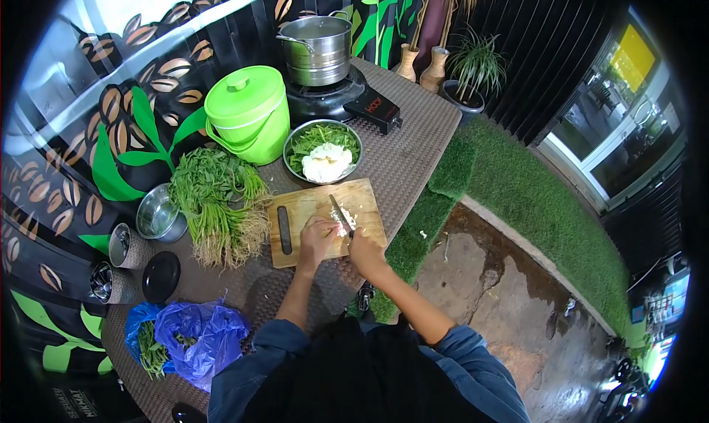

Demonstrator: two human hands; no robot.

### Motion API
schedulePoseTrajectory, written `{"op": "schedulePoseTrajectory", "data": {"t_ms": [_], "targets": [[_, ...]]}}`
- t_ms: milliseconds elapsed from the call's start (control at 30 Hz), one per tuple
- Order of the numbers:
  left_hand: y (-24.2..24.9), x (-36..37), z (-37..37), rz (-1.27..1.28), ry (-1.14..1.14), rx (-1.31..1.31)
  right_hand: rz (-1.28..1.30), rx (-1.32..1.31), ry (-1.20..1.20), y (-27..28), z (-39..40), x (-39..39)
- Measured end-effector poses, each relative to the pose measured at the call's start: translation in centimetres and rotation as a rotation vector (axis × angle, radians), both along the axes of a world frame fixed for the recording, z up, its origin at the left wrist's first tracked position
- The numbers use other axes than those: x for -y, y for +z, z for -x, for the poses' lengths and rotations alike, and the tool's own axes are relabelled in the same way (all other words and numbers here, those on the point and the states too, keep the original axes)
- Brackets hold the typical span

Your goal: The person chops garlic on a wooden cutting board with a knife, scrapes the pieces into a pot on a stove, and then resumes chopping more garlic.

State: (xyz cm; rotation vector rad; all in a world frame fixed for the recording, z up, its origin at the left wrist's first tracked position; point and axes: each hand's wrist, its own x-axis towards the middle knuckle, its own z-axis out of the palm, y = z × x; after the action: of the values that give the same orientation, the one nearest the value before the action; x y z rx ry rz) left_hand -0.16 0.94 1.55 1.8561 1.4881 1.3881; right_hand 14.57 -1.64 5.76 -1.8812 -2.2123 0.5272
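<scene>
On a wooden cutting board (305, 203) lies a small heap of chopped white pieces (349, 216). My right hand (365, 254) is wrapped round the handle of a knife (340, 210), its blade pointing away over the pieces. Close to the blade, my left hand (317, 240) has its fingers pressed together on a small whitish piece (340, 229). Just beyond the board stands a metal bowl (289, 165) of green leaves (320, 135) with a white mass (326, 162) on top.
Left of the board lies a bunch of rooted greens (214, 194). Behind are a green lidded bucket (249, 120) and a pot (319, 57) on a stove (314, 101). A metal bowl (160, 215), black lid (160, 277) and blue bags (203, 338) lie left.
</scene>
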Motion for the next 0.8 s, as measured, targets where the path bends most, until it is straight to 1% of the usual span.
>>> {"op": "schedulePoseTrajectory", "data": {"t_ms": [33,100,167,300,400,433,467,500,533,600,700,733,800], "targets": [[0.1,0.1,0.0,0.009,0.011,-0.010,0.000,0.003,0.001,-0.7,0.5,0.4],[0.3,0.0,0.0,0.018,0.024,-0.019,0.038,-0.006,-0.105,-2.1,1.5,1.1],[0.3,0.1,0.0,0.016,0.023,-0.016,0.009,-0.022,-0.086,-3.1,1.5,0.5],[0.3,0.1,0.1,-0.023,0.010,-0.043,0.000,-0.018,-0.024,-1.7,0.3,-0.9],[0.4,0.4,0.2,-0.024,0.014,-0.034,-0.020,-0.024,-0.008,-0.1,0.1,0.0],[0.2,0.4,0.2,-0.005,0.025,-0.021,-0.020,-0.023,-0.007,-0.9,0.5,0.3],[0.1,0.3,0.2,0.013,0.035,-0.006,-0.012,-0.027,-0.066,-2.1,1.3,0.8],[0.0,0.3,0.2,0.012,0.035,-0.005,-0.004,-0.031,-0.125,-2.4,1.8,1.1],[-0.1,0.2,0.2,0.015,0.027,-0.011,-0.005,-0.031,-0.125,-2.6,2.1,1.0],[-0.1,0.2,0.4,0.017,0.026,-0.019,-0.016,0.005,-0.100,-2.7,2.4,1.0],[-0.1,0.2,0.4,-0.010,0.004,0.001,-0.007,-0.024,-0.043,-1.9,1.3,-0.3],[-0.2,0.2,0.5,0.029,0.001,-0.010,-0.010,-0.022,-0.045,-1.3,0.7,-0.6],[-0.1,0.4,0.6,0.070,0.002,-0.023,-0.008,0.002,0.039,-0.8,0.2,-0.9]]}}
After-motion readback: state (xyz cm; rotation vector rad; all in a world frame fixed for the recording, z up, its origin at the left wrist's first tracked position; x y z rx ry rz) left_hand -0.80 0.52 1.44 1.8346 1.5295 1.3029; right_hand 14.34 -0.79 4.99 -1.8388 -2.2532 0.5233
